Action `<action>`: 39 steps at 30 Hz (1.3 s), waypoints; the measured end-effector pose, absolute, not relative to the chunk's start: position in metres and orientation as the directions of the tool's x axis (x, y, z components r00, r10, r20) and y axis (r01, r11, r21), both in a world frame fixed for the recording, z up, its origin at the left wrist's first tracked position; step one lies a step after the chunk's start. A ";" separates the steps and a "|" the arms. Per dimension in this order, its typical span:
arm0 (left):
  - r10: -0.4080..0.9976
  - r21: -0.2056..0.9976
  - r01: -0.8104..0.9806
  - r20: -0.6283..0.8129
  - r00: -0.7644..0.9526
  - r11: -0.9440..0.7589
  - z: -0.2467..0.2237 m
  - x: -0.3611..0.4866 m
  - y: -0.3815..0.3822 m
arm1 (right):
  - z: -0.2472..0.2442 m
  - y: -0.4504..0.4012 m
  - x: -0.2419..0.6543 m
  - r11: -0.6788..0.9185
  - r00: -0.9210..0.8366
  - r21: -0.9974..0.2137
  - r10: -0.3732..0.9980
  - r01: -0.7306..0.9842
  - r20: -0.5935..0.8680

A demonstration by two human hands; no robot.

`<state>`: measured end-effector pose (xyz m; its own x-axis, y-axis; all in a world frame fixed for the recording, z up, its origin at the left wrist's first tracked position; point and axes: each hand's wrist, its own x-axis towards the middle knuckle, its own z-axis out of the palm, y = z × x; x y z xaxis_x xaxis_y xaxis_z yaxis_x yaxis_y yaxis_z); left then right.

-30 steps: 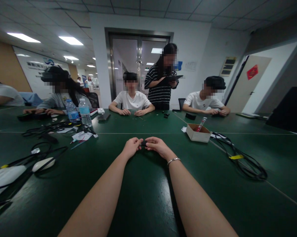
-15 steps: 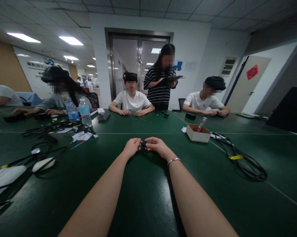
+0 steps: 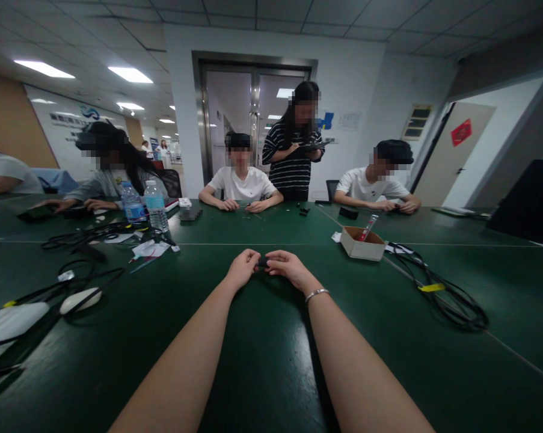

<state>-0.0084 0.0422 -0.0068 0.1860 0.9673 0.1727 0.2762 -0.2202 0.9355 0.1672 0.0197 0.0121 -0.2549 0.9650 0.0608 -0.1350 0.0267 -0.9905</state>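
A small black object [image 3: 263, 263] sits between my two hands, just above the green table [image 3: 262, 325]. My left hand [image 3: 243, 268] pinches its left end, and my right hand [image 3: 288, 268], below a silver bracelet on the wrist, has its fingers closed on the right end. The fingertips hide part of the object, and its details are too small to make out.
An open cardboard box [image 3: 362, 245] with a red and white tube stands to the right, beside a coiled black cable [image 3: 456, 300]. Two water bottles [image 3: 155, 207], paper scraps, cables and a white mouse [image 3: 80, 300] lie left. Several people are across the table.
My left fingers have shifted very slightly on the black object. Across the table, the standing person's dark tablet or clipboard has tilted a little, and the person at the left has moved a dark item.
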 end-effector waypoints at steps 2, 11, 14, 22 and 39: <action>0.965 0.938 0.263 0.177 0.193 -0.225 -0.006 -0.008 0.041 | 0.013 0.019 0.167 0.015 -0.238 -0.990 0.970 -0.141 0.048; 0.949 0.946 0.189 0.220 0.225 -0.264 -0.002 -0.008 0.036 | 0.014 0.020 0.166 -0.004 -0.200 -0.989 0.979 -0.149 0.026; 0.954 0.957 0.167 0.196 0.229 -0.237 0.000 -0.008 0.035 | 0.012 0.021 0.166 0.000 -0.184 -0.986 0.982 -0.168 0.031; 0.941 0.961 0.141 0.192 0.279 -0.238 -0.001 -0.008 0.036 | 0.011 0.021 0.167 -0.008 -0.183 -0.985 0.983 -0.172 0.024; 0.941 0.968 0.146 0.151 0.303 -0.203 0.002 -0.008 0.036 | 0.009 0.021 0.168 0.028 -0.239 -0.987 0.969 -0.158 0.066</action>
